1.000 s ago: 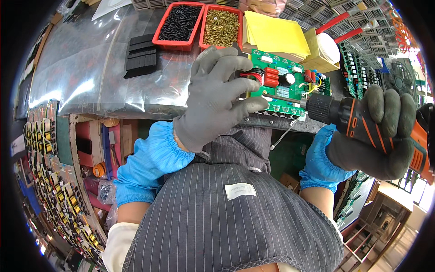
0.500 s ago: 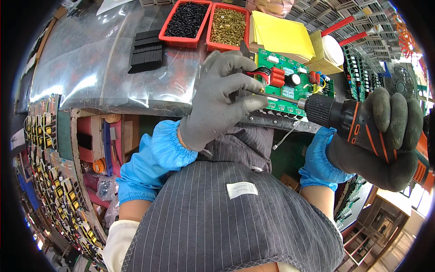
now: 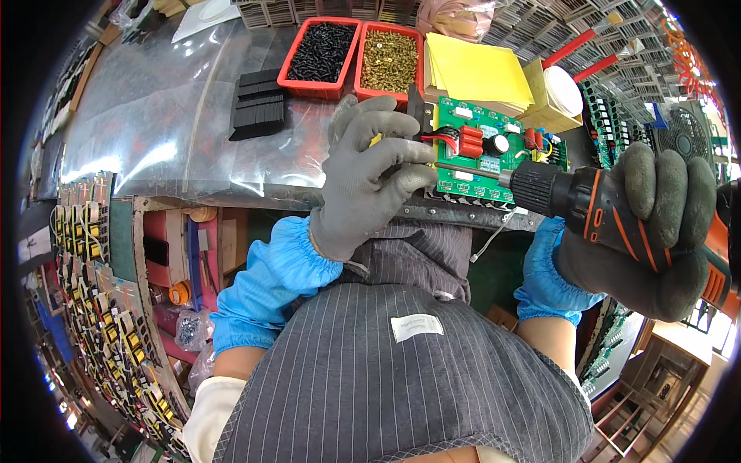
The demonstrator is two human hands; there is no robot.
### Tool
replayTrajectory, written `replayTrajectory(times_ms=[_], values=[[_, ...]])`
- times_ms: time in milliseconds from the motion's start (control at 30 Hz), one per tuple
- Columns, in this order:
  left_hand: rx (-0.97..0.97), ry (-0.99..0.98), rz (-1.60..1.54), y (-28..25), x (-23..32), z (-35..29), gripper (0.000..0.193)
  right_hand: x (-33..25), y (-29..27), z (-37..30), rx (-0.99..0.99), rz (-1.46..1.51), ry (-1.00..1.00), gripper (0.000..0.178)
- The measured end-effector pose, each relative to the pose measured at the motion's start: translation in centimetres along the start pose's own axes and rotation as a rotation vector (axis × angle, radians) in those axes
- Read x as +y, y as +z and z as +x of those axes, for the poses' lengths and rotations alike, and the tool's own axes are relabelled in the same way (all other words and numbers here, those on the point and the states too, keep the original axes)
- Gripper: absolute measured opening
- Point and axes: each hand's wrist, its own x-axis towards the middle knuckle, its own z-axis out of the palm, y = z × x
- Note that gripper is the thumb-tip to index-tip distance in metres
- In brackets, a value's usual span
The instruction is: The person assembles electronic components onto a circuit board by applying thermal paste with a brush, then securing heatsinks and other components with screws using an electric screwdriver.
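My right hand [image 3: 668, 224], in a dark grey glove, is wrapped round a black-and-orange power screwdriver [image 3: 606, 212]. Its long bit [image 3: 472, 170] points left across a green circuit board [image 3: 494, 127], which carries red capacitors [image 3: 472, 143] and red and black wires. At the board's left side is my left hand [image 3: 367, 166], in a grey glove, fingers bent. Thumb and forefinger close in around the bit's tip; whatever lies between them is hidden. A small yellow patch shows between the bent fingers. A dark metal plate [image 3: 414, 108] stands along the board's left edge.
Beyond the hands stand red bins of black screws [image 3: 320, 52] and brass-coloured screws [image 3: 390, 60]. Black strips [image 3: 258, 108] lie left of them. Yellow sheets [image 3: 478, 73] and a white roll [image 3: 563, 90] sit behind the board. A white cable [image 3: 492, 238] hangs over the bench edge.
My left hand has drawn slightly left, its thumb and forefinger no longer reaching as far over the board. The screwdriver has shifted a little left, and the whole view has moved slightly.
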Motion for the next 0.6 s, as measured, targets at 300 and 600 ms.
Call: replayTrajectory(times_ms=[300,600], values=[[0.063,0.022,-0.032,0.8,0.3,0.0,0.019,2.0,2.9,-1.0,0.127,-0.135,-0.106,0.066],[0.107,-0.007,-0.002,0.7,0.3,-0.6,0.022,2.8,1.8,-1.5,0.182,-0.292,-0.100,0.069]])
